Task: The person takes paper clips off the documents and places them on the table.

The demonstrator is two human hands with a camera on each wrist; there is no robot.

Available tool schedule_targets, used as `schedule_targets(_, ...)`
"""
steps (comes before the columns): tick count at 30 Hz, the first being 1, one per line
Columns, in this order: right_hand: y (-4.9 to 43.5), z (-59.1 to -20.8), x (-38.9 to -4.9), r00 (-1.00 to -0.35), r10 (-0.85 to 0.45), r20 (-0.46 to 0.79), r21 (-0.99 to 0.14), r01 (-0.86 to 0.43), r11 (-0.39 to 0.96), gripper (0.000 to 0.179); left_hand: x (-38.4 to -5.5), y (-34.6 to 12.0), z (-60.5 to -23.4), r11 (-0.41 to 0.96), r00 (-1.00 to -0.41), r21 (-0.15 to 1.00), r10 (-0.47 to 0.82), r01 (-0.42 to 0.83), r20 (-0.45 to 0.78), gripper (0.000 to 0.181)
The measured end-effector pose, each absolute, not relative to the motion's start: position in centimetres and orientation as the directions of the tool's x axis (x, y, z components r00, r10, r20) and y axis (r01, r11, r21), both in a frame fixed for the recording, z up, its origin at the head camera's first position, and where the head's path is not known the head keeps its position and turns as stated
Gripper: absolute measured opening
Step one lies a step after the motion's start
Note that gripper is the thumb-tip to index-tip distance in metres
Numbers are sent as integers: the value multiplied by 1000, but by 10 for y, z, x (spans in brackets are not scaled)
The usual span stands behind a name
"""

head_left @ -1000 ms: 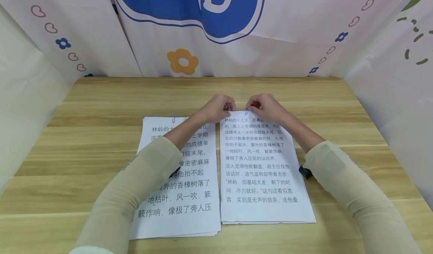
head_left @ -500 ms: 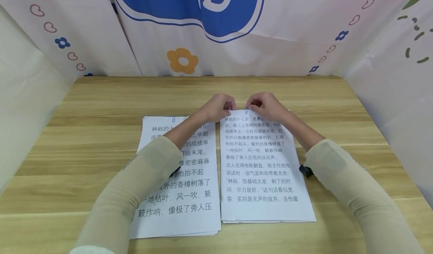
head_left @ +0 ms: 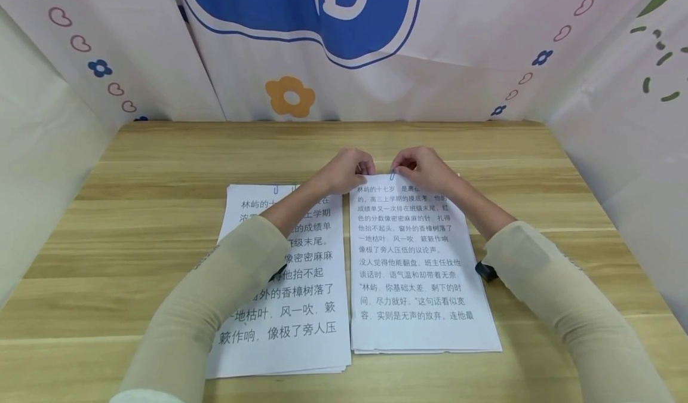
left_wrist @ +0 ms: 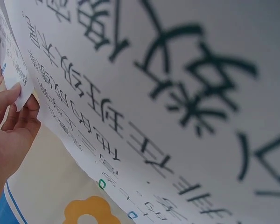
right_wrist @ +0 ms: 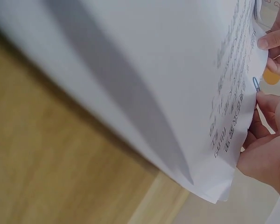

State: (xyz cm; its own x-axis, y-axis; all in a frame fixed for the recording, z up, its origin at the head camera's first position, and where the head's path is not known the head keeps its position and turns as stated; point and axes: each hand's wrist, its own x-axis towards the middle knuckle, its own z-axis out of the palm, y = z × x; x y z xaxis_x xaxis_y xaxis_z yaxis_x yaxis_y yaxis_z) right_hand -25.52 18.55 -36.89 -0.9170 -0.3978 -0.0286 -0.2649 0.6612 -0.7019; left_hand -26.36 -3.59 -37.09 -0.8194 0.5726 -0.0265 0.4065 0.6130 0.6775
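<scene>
Printed stack [head_left: 416,265] on worktop [head_left: 161,158]. Left fingers [left_wrist: 10,96] pinch its 11 o'clock corner; right fingers [right_wrist: 268,101] pinch the paper clip [right_wrist: 256,83] near 12. Likely trouble: slack corner hold could let the stack fan, skewing the clip.

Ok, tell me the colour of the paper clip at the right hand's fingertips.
Blue; the paper clip shows best in the right wrist view.

tabletop [head_left: 161,164]: left stack [head_left: 301,355] and right stack [head_left: 414,334] side by side | left stack: two clips [head_left: 276,190] on far edge, left sleeve [head_left: 242,265] above | right stack: single clip [head_left: 392,176] on far edge, between left fingers [head_left: 368,162] at far-left corner and right fingers [head_left: 400,162] | behind tabletop: cloth [head_left: 430,86]
</scene>
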Motion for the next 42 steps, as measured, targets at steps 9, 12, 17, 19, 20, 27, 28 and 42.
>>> schedule_targets(9,186,-370,-256,-917,-398,-30,-707,-262,657,13,-263,-36,-370,613,-823,684,568,395,-34,13)
schedule_targets(12,185,-369,-255,-919,-393,-36,-707,-254,660,13,-263,-36,-370,613,-823,685,567,395,-33,13)
schedule_targets(17,185,-370,-256,-920,-390,-35,-703,-255,664,13,-263,-36,-370,612,-823,684,567,398,-29,13)
schedule_targets(19,186,-370,-256,-920,-391,-34,-703,-256,664,13,-263,-36,-371,613,-823,683,567,398,-29,13)
schedule_targets(20,186,-370,-256,-920,-391,-34,-703,-256,663,13,-263,-36,-371,613,-823,682,567,398,-29,13)
schedule_targets(27,186,-371,-257,-921,-388,-30,-703,-256,664,13,-263,-36,-370,610,-823,686,568,397,-28,13)
schedule_targets(28,186,-370,-257,-922,-386,-31,-703,-255,664,13,-263,-36,-370,609,-822,687,568,398,-28,13)
schedule_targets(42,186,-368,-258,-931,-363,-39,-701,-233,674,13,-263,-35,-370,616,-824,683,565,393,-35,12)
